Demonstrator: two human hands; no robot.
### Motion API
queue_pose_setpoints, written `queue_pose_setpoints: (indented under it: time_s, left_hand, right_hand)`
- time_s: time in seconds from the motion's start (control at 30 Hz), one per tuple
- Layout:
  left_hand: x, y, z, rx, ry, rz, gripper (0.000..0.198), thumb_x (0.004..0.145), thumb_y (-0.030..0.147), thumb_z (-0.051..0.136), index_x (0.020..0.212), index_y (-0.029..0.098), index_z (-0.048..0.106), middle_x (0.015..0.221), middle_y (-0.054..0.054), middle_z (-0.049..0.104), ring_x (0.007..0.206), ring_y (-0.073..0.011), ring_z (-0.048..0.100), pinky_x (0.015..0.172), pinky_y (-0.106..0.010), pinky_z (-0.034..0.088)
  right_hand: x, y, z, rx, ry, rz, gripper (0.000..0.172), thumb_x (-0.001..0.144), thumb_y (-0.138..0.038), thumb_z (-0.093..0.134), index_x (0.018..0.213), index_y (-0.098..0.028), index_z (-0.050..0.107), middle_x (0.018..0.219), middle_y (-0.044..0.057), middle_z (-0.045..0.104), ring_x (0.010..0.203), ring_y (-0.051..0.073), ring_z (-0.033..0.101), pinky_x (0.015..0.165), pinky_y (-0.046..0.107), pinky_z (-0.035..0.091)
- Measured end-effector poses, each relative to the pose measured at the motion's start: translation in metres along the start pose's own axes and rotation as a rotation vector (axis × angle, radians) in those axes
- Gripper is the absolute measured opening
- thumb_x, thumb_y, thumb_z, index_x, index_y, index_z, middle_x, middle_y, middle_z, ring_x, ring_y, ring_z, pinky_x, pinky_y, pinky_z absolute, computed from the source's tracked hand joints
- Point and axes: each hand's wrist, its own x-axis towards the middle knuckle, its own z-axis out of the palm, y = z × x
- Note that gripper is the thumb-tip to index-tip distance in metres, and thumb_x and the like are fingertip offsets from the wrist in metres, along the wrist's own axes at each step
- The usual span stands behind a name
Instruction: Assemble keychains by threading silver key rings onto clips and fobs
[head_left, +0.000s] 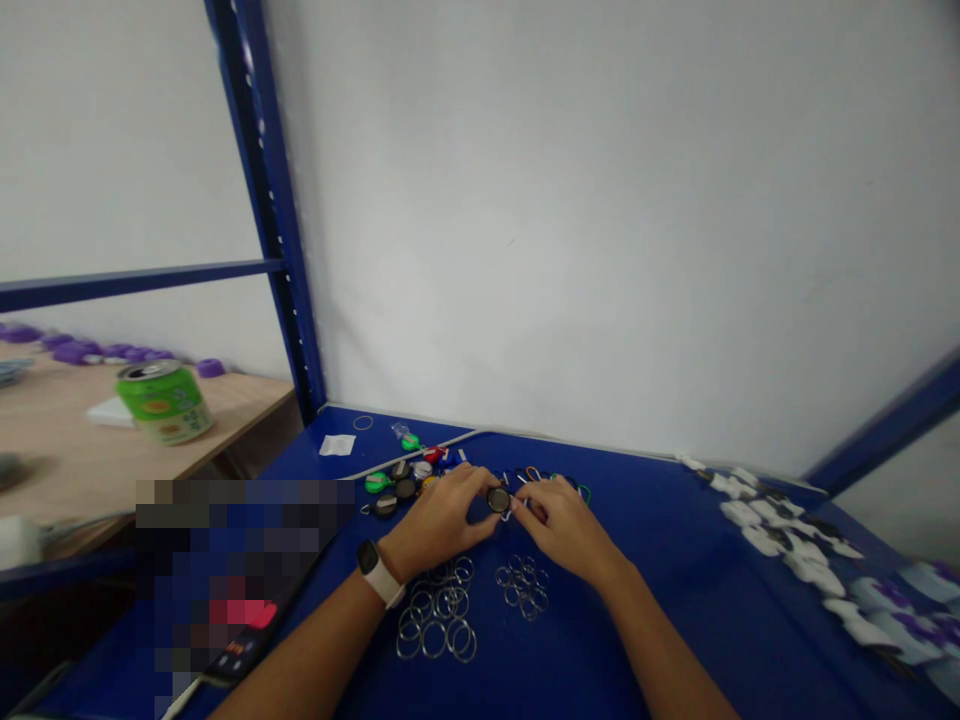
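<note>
Dark round reel between two hands at the centre of the frame

The dark round reel (498, 499) sits just below the middle of the frame, above the blue counter (675, 580). The left hand (450, 510) has its grip clamped on it, thumb below and fingers above. The right hand (555, 515) meets it from the right, thumb and forefinger close together at its edge; whether that grip is clamped on anything, I cannot tell. A watch (380, 573) circles the left wrist.

Below the hands, at lower centre, lie large metal rings (450, 603), some overlapping, with a group of smaller rings (523, 585) to their right. Green, black and red reels (405, 487) are gathered just left of the left hand and above it. Coloured loops (585, 492) show behind the right hand.

A white packet (337, 445) lies farther left. Near the left edge, a green can (166, 403) stands on a wooden counter (247, 395). White pieces (787, 540) run along the right side.
</note>
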Motion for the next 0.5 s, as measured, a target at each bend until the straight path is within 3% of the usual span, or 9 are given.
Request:
queue_pose_setpoints:
  time_s: [0.5]
  left_hand:
    - [0.0008,0.0007,-0.0002,0.006,-0.011,-0.001,0.019,0.087,0.020,0.065,0.105,0.021,0.059,0.101,-0.005,0.065,0.097,-0.0226,0.061,0.085,-0.035,0.051]
  right_hand:
    - [-0.0005,-0.0007,-0.0006,0.005,-0.002,0.005,0.022,0.097,-0.027,0.053,0.080,-0.020,0.064,0.066,-0.001,0.062,0.063,0.016,0.056,0.078,0.033,0.037]
